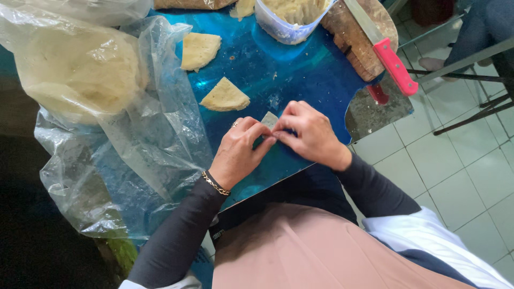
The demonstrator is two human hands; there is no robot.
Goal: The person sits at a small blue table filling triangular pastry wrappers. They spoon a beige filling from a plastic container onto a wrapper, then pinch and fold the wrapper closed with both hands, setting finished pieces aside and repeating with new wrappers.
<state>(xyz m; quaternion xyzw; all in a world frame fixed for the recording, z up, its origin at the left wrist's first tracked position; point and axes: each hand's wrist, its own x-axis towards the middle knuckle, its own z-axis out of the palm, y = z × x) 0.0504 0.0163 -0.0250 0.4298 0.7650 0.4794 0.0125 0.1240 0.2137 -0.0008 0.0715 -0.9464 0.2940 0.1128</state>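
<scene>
My left hand (239, 150) and my right hand (307, 132) meet over the blue table (300, 75), fingertips pinched together on a small pale piece of dough (269, 119); most of that piece is hidden under my fingers. A gold bracelet and a ring are on my left hand. Two flat triangular dough pieces lie beyond: one (225, 97) just past my hands, another (199, 50) farther back.
A big clear plastic bag (101, 91) holding a dough lump covers the table's left. A plastic tub of filling (292, 16) stands at the back. A red-handled knife (386, 51) rests on a wooden board (350, 35). Tiled floor and chair legs lie to the right.
</scene>
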